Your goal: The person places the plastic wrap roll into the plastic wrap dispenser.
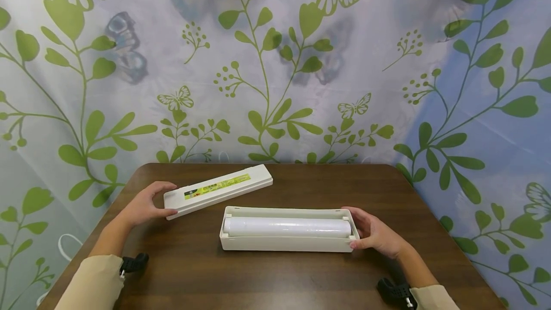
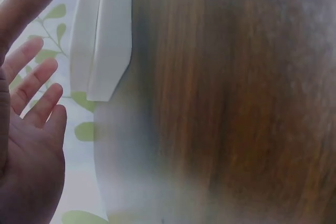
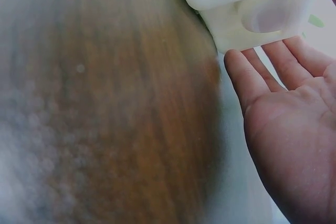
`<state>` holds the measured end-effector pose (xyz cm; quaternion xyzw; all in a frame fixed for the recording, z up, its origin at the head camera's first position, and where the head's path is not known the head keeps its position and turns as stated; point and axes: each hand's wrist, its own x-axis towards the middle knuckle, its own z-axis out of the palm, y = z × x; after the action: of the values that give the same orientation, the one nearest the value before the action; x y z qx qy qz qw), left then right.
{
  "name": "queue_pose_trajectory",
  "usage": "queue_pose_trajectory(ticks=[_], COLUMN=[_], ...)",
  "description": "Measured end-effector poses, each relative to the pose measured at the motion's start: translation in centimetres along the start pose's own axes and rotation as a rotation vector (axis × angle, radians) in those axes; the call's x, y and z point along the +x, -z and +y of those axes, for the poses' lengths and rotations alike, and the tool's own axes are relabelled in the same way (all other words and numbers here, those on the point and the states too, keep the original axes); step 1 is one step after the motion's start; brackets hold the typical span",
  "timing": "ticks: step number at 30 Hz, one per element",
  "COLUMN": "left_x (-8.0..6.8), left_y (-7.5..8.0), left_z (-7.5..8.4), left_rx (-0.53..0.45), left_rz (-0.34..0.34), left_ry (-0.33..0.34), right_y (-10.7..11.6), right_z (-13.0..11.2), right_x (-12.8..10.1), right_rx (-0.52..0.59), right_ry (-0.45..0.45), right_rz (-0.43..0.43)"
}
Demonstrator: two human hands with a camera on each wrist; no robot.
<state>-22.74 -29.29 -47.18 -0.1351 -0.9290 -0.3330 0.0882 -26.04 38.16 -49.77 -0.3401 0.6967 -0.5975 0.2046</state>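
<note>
1. Sleeves are showing nearest to me in the head view, both cuffs [image 1: 92, 283] lying at the near edge of the brown table [image 1: 275, 281].
2. I am seeing my right hand [image 1: 376, 233] resting against the right end of the open white dispenser tray [image 1: 287, 244]; the fingers are lying fairly straight along its end wall, touching rather than wrapping it.
3. A roll of cling film [image 1: 286, 226] is lying lengthwise inside that tray.
4. The right wrist view is giving me what the head view hides: the open palm [image 3: 294, 129], with fingertips [image 3: 239, 64] just beneath the tray's corner [image 3: 247, 19].
5. Farther back and left, my left hand [image 1: 144, 204] is cupping the near end of the white lid [image 1: 218, 190], which is lying flat and angled, its yellow-green label [image 1: 217, 186] facing up.
6. The left wrist view is showing spread, relaxed fingers [image 2: 31, 77] just beside the lid's end [image 2: 102, 35]; contact there I cannot tell.
7. A leaf-and-butterfly curtain [image 1: 275, 61] is hanging behind the table.
</note>
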Motion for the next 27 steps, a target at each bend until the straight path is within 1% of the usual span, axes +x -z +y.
queue_pose_trajectory(ticks=[5,13,15,22,27], left_x=[0.3,0.6,0.7,0.9,1.2], left_y=[0.1,-0.2,-0.3,-0.4,-0.3], left_z=[-0.5,-1.8,-2.1,-2.7,-2.7], left_rx=[-0.002,-0.021,-0.015,0.030,0.046], left_rz=[-0.036,-0.093,-0.104,-0.122,-0.155], left_ry=[0.003,0.043,0.055,0.048,0.092], right_y=[0.0,-0.1,-0.1,0.0,0.0], right_z=[-0.2,-0.2,-0.1,0.0,-0.1], right_x=[0.0,0.0,0.0,-0.1,-0.1], right_rx=[0.001,0.014,0.017,0.012,-0.007], right_ry=[-0.004,0.000,-0.005,-0.011,-0.028], right_rz=[0.000,-0.002,0.001,0.005,0.018])
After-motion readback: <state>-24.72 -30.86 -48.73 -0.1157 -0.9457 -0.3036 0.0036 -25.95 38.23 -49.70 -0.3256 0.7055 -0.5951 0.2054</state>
